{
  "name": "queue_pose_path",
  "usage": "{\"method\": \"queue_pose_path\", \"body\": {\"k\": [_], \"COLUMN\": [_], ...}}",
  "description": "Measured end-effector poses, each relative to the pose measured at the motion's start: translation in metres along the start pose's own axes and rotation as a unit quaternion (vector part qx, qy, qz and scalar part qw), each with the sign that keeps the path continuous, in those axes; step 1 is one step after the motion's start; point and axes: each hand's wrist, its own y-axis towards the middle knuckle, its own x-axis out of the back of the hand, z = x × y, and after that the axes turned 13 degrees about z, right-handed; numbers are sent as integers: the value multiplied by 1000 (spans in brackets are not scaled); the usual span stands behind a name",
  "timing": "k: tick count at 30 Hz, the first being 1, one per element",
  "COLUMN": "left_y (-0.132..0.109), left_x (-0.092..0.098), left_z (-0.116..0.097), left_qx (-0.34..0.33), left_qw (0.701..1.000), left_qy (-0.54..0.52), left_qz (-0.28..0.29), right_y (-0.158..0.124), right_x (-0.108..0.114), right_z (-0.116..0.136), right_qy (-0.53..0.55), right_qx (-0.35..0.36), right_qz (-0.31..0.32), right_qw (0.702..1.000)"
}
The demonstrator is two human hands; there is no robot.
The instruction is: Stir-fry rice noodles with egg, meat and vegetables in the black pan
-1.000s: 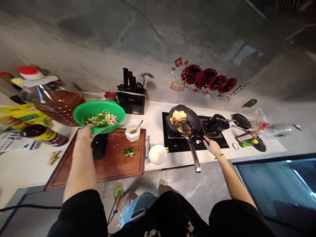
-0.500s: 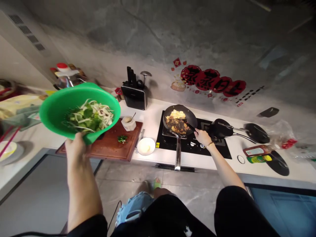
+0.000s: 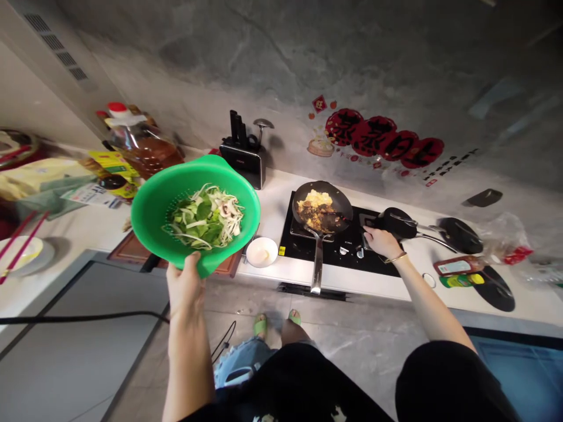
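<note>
My left hand point(image 3: 187, 281) grips the rim of a green colander point(image 3: 152, 205), which is tilted toward me and raised above the counter. Inside lie bean sprouts, chopped green leaves and sliced mushrooms point(image 3: 231, 208). My right hand point(image 3: 382, 242) is closed on the handle of a black spatula, whose far end reaches into the wok; its blade is hard to make out. On the left burner sits the wok point(image 3: 343, 196), with yellow scrambled egg point(image 3: 317, 199) and darker browned bits in it. Its metal handle point(image 3: 316, 269) points toward me.
A white bowl point(image 3: 262, 252) stands left of the cooktop point(image 3: 290, 246). The colander partly covers a cutting board point(image 3: 132, 249). Behind are a knife block point(image 3: 244, 164) and an oil jug point(image 3: 147, 149). At right lie a black saucepan point(image 3: 393, 223), a sauce bottle point(image 3: 457, 265) and a lid point(image 3: 497, 290).
The colander in my left hand has moved right, toward the wok, and now covers most of the cutting board. My right hand has shifted right, away from the wok's centre.
</note>
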Motion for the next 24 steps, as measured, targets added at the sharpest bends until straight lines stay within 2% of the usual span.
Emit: {"method": "queue_pose_path", "body": {"k": [4, 7, 10, 14, 18, 21, 24], "left_y": [-16, -30, -45, -65, -85, -97, -104], "left_x": [-21, -36, -51, -71, -84, -86, -85], "left_z": [2, 10, 21, 38, 55, 66, 72], "left_qx": [-35, -55, -75, -100, -103, -109, -115], "left_qw": [999, 998, 996, 995, 994, 993, 992], "left_qy": [-21, -37, -40, -23, -16, -4, 4], "left_qz": [16, 5, 9, -12, -30, -34, -47], "right_y": [16, 16, 12, 26, 53, 58, 49], "right_x": [-5, 1, 13, 21, 20, 30, 49], "right_z": [33, 37, 7, -39, -54, -69, -90], "right_qy": [-6, -42, -64, -54, -23, -13, -18], "right_qx": [50, 108, 140, 119, 107, 150, 212], "right_qz": [-45, -39, -27, -30, -9, 32, 68], "right_qw": [998, 992, 988, 991, 994, 988, 975]}}
